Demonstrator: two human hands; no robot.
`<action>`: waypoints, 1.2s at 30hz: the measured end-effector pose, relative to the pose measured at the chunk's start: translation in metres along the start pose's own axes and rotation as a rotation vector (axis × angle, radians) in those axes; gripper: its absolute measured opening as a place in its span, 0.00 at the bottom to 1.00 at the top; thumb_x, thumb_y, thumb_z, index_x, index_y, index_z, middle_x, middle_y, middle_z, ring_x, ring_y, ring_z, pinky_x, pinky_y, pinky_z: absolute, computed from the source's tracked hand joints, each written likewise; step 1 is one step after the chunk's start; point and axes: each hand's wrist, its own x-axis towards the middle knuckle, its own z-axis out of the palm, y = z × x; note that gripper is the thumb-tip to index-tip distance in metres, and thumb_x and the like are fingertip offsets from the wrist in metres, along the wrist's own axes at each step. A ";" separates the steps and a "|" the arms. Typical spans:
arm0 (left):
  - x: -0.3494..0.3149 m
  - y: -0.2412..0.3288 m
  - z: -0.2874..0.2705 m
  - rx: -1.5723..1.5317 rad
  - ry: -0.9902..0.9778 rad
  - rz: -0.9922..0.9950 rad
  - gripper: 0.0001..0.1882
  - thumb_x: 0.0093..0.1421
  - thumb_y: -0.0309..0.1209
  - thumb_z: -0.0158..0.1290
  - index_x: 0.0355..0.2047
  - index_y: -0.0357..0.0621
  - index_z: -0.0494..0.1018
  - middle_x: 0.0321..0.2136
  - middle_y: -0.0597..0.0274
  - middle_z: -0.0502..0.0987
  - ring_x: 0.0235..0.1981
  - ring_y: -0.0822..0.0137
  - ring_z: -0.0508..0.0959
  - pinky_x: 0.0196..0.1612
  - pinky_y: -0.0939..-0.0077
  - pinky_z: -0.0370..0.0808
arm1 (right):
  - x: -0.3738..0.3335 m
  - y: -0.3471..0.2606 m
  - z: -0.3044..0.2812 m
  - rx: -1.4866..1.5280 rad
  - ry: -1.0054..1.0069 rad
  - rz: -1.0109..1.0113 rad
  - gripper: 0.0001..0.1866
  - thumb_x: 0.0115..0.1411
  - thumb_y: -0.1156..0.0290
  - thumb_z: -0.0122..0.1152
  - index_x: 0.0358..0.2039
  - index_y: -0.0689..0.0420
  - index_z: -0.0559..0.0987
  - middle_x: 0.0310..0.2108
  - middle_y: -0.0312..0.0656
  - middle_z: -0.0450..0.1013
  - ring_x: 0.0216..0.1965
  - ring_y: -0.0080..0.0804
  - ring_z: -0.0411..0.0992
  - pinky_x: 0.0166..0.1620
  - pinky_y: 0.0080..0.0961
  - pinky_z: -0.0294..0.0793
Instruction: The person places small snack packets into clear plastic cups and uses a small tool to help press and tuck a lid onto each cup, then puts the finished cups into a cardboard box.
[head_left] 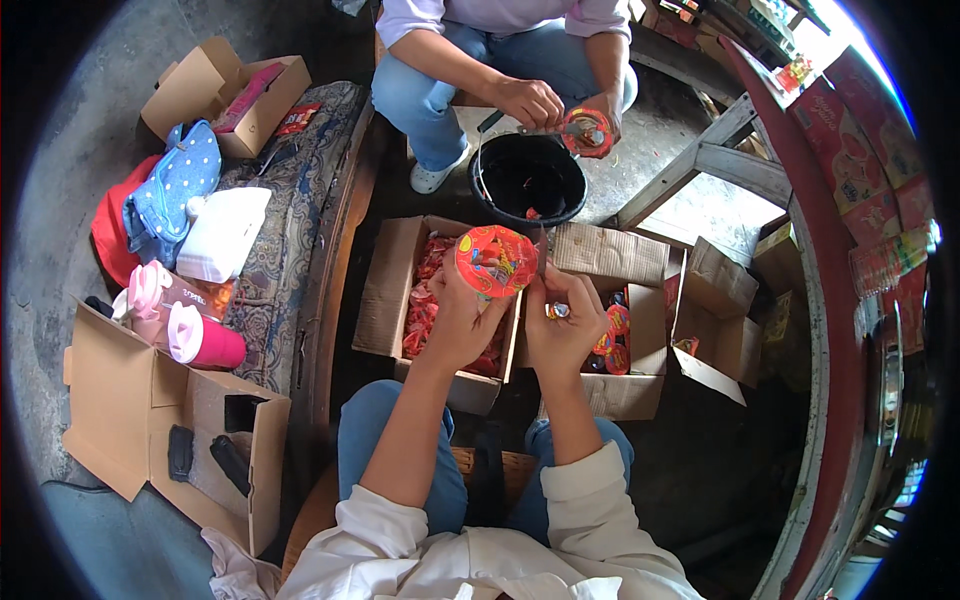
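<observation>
One round, red, patterned package (pixel 497 262) is clamped in the fingers of the left hand (pixel 462 312), above an open brown cardboard box (pixel 384 288); the right hand (pixel 566 330) has its fingers closed on a thin, upright blade (pixel 543 252) by the package's right edge.

My sleeves (pixel 380 530) are off-white, my jeans (pixel 362 425) blue. The round packet (pixel 496 262) in my left hand (pixel 462 322) is red with yellow touches. At twelve o'clock, the bucket (pixel 548 182) is black; at ten, the pouch (pixel 178 188) is blue dotted white; at nine, the tumbler (pixel 215 338) is deep pink, pale-lidded.
</observation>
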 end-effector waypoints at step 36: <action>-0.004 0.003 -0.001 -0.085 -0.121 -0.049 0.26 0.58 0.42 0.49 0.53 0.42 0.62 0.52 0.54 0.62 0.54 0.59 0.59 0.52 0.61 0.47 | 0.008 0.007 -0.007 0.006 -0.022 -0.038 0.10 0.45 0.88 0.58 0.30 0.64 0.77 0.24 0.44 0.72 0.24 0.28 0.74 0.27 0.19 0.72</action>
